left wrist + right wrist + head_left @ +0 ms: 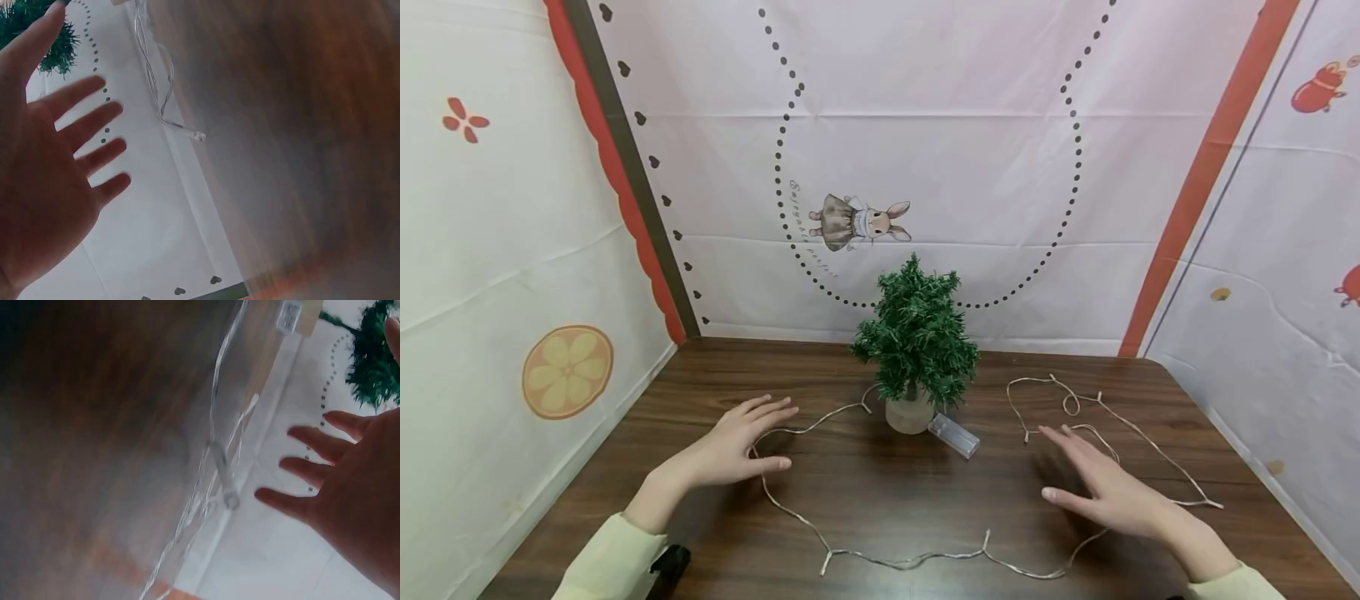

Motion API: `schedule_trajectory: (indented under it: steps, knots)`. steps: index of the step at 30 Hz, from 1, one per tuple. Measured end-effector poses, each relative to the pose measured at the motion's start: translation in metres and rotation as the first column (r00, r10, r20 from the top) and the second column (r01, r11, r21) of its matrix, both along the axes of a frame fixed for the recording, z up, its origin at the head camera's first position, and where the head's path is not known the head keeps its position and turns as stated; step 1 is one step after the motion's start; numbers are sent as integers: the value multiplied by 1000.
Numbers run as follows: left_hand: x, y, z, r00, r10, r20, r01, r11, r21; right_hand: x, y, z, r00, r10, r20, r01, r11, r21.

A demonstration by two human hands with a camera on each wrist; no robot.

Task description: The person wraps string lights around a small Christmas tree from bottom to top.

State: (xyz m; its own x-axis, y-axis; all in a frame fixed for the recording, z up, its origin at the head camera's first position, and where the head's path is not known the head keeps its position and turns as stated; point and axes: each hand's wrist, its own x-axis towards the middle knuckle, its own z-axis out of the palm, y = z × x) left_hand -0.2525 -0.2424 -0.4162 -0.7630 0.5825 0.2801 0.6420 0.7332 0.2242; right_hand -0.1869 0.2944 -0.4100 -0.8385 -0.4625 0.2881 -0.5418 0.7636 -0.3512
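A small green artificial tree stands upright in a pale round base at the middle of the table. Beside the base lies a clear battery box. A thin string of lights with small bulbs loops across the tabletop in front of the tree and to both sides. My left hand hovers over the wire on the left, fingers extended and holding nothing. On the right, my right hand is held above the other part of the wire, its fingers spread and nothing gripped.
The brown wooden table is bounded by printed cloth at the back, left and right. The back cloth is close behind the tree. A black strap shows at my left wrist.
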Motion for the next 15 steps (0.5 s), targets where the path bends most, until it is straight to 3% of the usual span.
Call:
schedule_trajectory:
  steps: [5, 10, 15]
  knots:
    - [3, 2, 0, 990, -107, 91, 105, 994, 31, 10, -8, -2, 999, 53, 3, -53, 998, 25]
    - [4, 4, 1, 964, -165, 209, 153, 985, 75, 13, -11, -1, 987, 152, 55, -153, 988, 7]
    - [4, 4, 3, 903, -234, 361, 193, 970, 145, 10, -12, -4, 937, 320, 143, -306, 945, -112]
